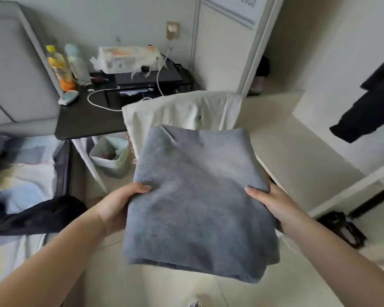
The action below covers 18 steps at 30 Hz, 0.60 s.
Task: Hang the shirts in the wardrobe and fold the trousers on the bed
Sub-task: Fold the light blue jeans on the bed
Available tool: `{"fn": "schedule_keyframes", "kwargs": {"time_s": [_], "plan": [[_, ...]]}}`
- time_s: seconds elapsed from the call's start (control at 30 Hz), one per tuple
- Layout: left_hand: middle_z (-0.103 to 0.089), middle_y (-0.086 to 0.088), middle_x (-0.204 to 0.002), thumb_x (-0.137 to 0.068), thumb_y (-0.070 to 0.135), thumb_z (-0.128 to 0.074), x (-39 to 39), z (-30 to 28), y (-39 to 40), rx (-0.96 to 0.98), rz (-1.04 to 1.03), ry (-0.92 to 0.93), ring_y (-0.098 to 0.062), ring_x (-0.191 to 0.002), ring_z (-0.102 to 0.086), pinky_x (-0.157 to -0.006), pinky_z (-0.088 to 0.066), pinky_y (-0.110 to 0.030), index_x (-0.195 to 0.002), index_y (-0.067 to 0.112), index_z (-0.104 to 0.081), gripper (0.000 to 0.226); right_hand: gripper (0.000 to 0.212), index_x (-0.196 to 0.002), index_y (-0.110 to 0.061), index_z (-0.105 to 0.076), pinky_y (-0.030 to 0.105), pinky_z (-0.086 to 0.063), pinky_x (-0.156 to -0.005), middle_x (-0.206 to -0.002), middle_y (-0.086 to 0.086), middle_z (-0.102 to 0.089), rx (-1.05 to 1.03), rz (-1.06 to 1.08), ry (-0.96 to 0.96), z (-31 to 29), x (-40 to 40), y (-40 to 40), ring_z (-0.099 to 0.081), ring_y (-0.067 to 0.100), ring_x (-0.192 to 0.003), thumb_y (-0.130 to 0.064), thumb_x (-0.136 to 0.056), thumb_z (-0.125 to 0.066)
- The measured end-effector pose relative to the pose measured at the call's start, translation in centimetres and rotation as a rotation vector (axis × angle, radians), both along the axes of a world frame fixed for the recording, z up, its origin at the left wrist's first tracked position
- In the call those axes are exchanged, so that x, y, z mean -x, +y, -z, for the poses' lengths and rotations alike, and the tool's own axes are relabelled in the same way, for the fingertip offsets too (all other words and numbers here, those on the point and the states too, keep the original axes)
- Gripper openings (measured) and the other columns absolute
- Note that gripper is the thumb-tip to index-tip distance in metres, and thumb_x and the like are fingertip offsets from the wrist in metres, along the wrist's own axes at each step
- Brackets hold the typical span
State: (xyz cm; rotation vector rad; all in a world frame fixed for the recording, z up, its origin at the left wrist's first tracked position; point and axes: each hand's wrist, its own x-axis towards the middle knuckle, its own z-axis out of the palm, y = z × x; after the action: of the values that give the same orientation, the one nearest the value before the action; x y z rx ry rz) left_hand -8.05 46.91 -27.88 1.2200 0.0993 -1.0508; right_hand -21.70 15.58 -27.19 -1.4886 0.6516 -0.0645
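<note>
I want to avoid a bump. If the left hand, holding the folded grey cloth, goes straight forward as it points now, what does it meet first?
Probably the cream garment lying under the folded grey cloth; the left hand points up-frame toward it. Depth is unclear, so it may pass beside it toward the green bin.

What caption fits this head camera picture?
Both hands, left and right, hold folded grey trousers over a folded cream garment.

The grey folded garment point(197, 196) is hiding the fingers of both hands and most of the cream garment point(182, 109) under it. The right edge is cutting off the dark hanging garment point(368, 103).
</note>
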Motion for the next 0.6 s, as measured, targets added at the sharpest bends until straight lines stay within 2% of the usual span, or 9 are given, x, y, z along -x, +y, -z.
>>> {"fn": "schedule_keyframes", "kwargs": {"time_s": [0.13, 0.23, 0.33, 0.43, 0.53, 0.6], "plan": [[-0.069, -0.019, -0.109, -0.068, 0.025, -0.068, -3.0, 0.0, -9.5, -0.009, 0.125, -0.026, -0.033, -0.097, -0.069, -0.071, -0.058, -0.036, -0.099, 0.007, -0.075, 0.036, 0.021, -0.101, -0.027, -0.064, 0.023, -0.055, -0.063, -0.093, -0.005, -0.075, 0.013, 0.155, 0.000, 0.9, 1.1, -7.1, -0.071, 0.013, -0.084, -0.018, -0.083, -0.071], [-0.070, -0.019, -0.110, -0.076, 0.023, -0.070, -5.6, 1.0, -15.1, -0.026, 0.185, -0.025, -0.031, -0.096, -0.069, -0.071, -0.058, -0.035, -0.100, 0.006, -0.075, 0.030, 0.027, -0.109, -0.028, -0.063, 0.028, -0.055, -0.069, -0.099, -0.005, -0.074, -0.021, 0.244, 0.009, 2.4, 1.3, -10.2, -0.071, 0.014, -0.089, -0.021, -0.083, -0.071], [-0.070, -0.020, -0.109, -0.077, 0.025, -0.067, -9.3, 2.7, -20.9, -0.068, 0.238, -0.013, -0.032, -0.092, -0.071, -0.065, -0.059, -0.035, -0.100, 0.005, -0.074, 0.031, 0.033, -0.109, -0.032, -0.062, 0.030, -0.057, -0.069, -0.097, -0.007, -0.074, -0.046, 0.380, 0.038, 4.4, 0.7, -13.0, -0.071, 0.015, -0.087, -0.027, -0.079, -0.075], [-0.070, -0.020, -0.107, -0.073, 0.024, -0.072, -12.9, 4.3, -26.6, -0.089, 0.310, -0.042, -0.033, -0.092, -0.070, -0.068, -0.059, -0.037, -0.109, 0.003, -0.069, 0.042, 0.041, -0.116, -0.026, -0.061, 0.041, -0.056, -0.082, -0.105, 0.000, -0.072, -0.042, 0.508, 0.079, 6.4, -0.8, -15.5, -0.069, 0.024, -0.094, -0.027, -0.078, -0.077], [-0.071, -0.019, -0.104, -0.068, 0.024, -0.074, -16.6, 5.9, -32.4, -0.137, 0.379, -0.073, -0.034, -0.093, -0.070, -0.074, -0.058, -0.039, -0.111, 0.001, -0.065, 0.049, 0.034, -0.112, -0.021, -0.061, 0.031, -0.056, -0.071, -0.098, -0.001, -0.073, -0.063, 0.641, 0.081, 8.0, -3.2, -17.9, -0.070, 0.018, -0.087, -0.017, -0.081, -0.074], [-0.072, -0.019, -0.103, -0.074, 0.023, -0.073, -18.8, 6.8, -36.1, -0.172, 0.460, -0.084, -0.034, -0.092, -0.070, -0.074, -0.057, -0.039, -0.110, 0.001, -0.065, 0.043, 0.034, -0.113, -0.019, -0.061, 0.031, -0.054, -0.074, -0.101, 0.001, -0.072, -0.059, 0.720, 0.103, 8.7, -4.7, -19.6, -0.069, 0.019, -0.090, -0.015, -0.081, -0.073]]}}
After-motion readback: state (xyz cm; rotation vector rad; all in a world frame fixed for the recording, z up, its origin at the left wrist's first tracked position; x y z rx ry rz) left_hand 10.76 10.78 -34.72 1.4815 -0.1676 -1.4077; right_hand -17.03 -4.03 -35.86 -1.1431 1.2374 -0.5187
